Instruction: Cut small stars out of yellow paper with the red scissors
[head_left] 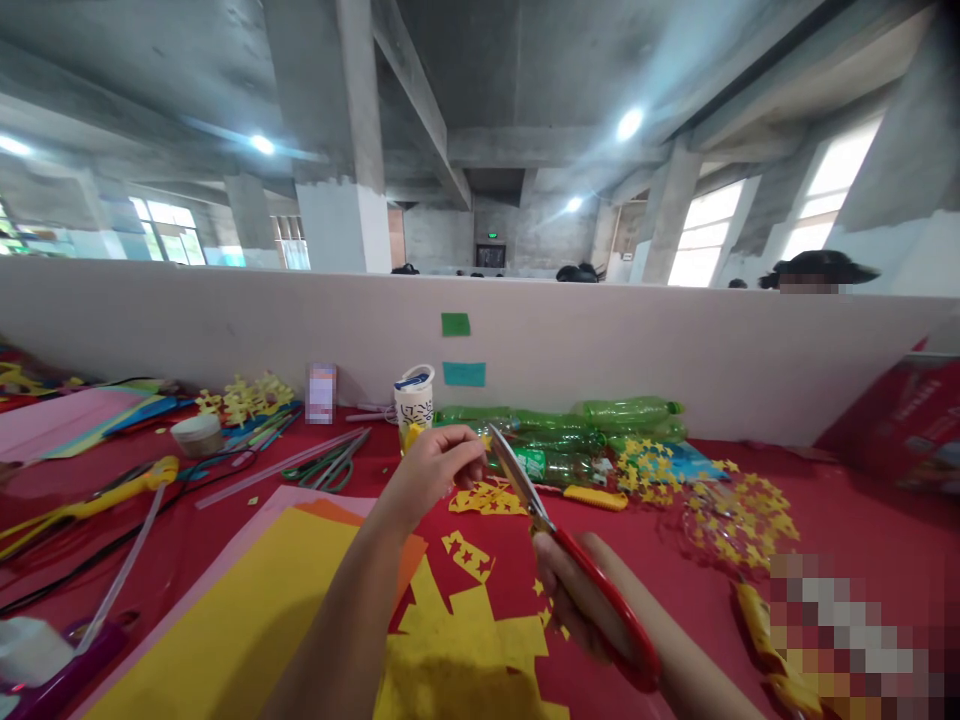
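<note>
My right hand (570, 585) is closed around the red handles of a pair of scissors (592, 575). The metal blades point up and to the left, towards my left hand (446, 465). That hand is raised over the table with its fingers curled together. A bit of yellow shows behind it, but I cannot make out what the fingers hold. Below lie cut pieces of yellow paper (480, 635), a strip with star-shaped holes (466, 557) and more punched yellow scraps (489, 498). Yellow paper sheets (247, 590) lie by my left forearm, over orange and pink ones.
Green plastic bottles (559, 430) and a white cup (414, 405) stand or lie along the white partition (360, 330). Clusters of yellow stars (742, 515) are at right. Left are green-handled scissors (330, 465), a yellow glue gun (142, 485) and a phone (321, 392).
</note>
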